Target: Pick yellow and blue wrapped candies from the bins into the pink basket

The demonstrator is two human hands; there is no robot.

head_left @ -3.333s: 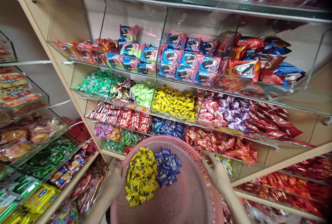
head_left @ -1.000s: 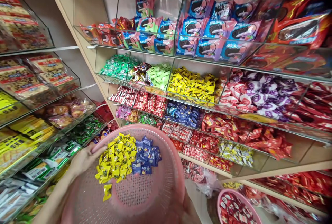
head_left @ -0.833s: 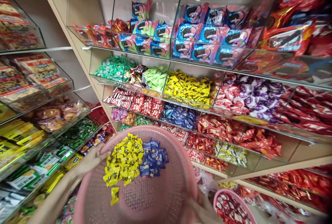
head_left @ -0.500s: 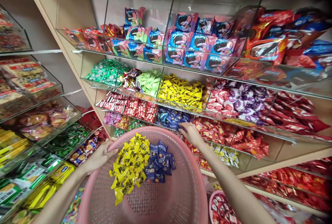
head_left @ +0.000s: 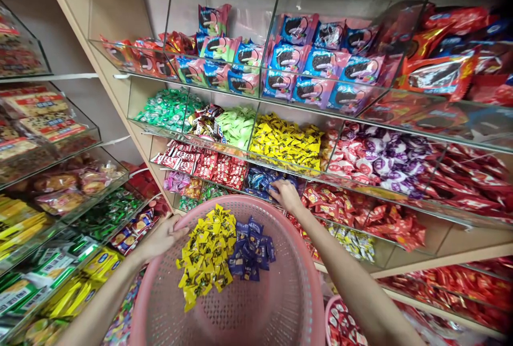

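Observation:
My left hand (head_left: pixel 166 235) is closed on the left rim of a large pink plastic basket (head_left: pixel 306 282), its thumb over the edge. Inside the tilted basket lie a pile of yellow-wrapped candies (head_left: pixel 208 252) and a smaller heap of dark blue-wrapped candies (head_left: pixel 252 250). Beyond the far rim, my right hand (head_left: pixel 287 195) reaches into a shelf compartment of blue-wrapped candies (head_left: pixel 258 181). Its fingers are bent loosely and touch the candies; the fingertips are partly hidden among them, and nothing shows lifted in them.
Glass-fronted shelves hold yellow candies (head_left: pixel 286 140), red packets (head_left: pixel 332 202) and blue-pink cookie packs (head_left: pixel 286 57). A glass shelf edge (head_left: pixel 240 152) runs above the right hand. More snack shelves (head_left: pixel 52 122) stand at left. Another pink basket (head_left: pixel 329 322) with red-wrapped sweets sits low at right.
My right hand has moved slightly up and left, further into the blue candies. My left hand still holds the basket rim. The view has shifted a little.

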